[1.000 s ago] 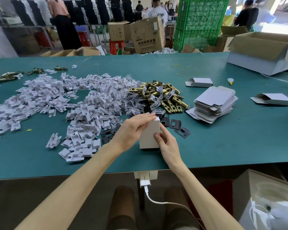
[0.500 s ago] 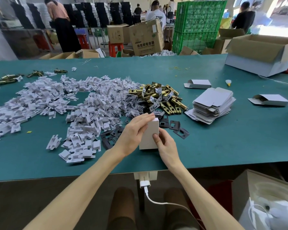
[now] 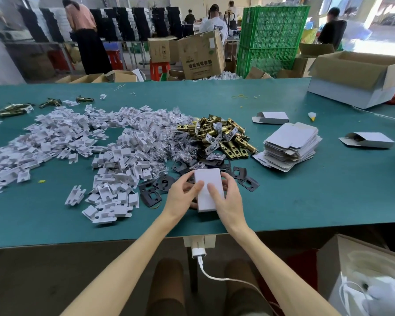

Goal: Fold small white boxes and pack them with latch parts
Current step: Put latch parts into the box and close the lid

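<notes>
A small closed white box (image 3: 207, 188) lies flat near the table's front edge, held between both hands. My left hand (image 3: 183, 195) grips its left side, thumb on the top face and fingers curled under. My right hand (image 3: 228, 197) grips the right side the same way. Behind the box lie black strike plates (image 3: 245, 179), a heap of brass latch parts (image 3: 219, 137), small clear bags (image 3: 180, 142) and a wide spread of white plastic inserts (image 3: 78, 142). A stack of flat unfolded white boxes (image 3: 292, 144) sits to the right.
Two folded white boxes lie on the green table (image 3: 306, 201), one at the far middle right (image 3: 270, 117) and one at the right (image 3: 367, 140). A big open carton (image 3: 356, 78) stands far right. Another open carton (image 3: 360, 270) stands on the floor by my right knee. People work behind the table.
The box stood upright on the table with both hands at its top; now it is tipped over flat, and both hands hold it by its sides.
</notes>
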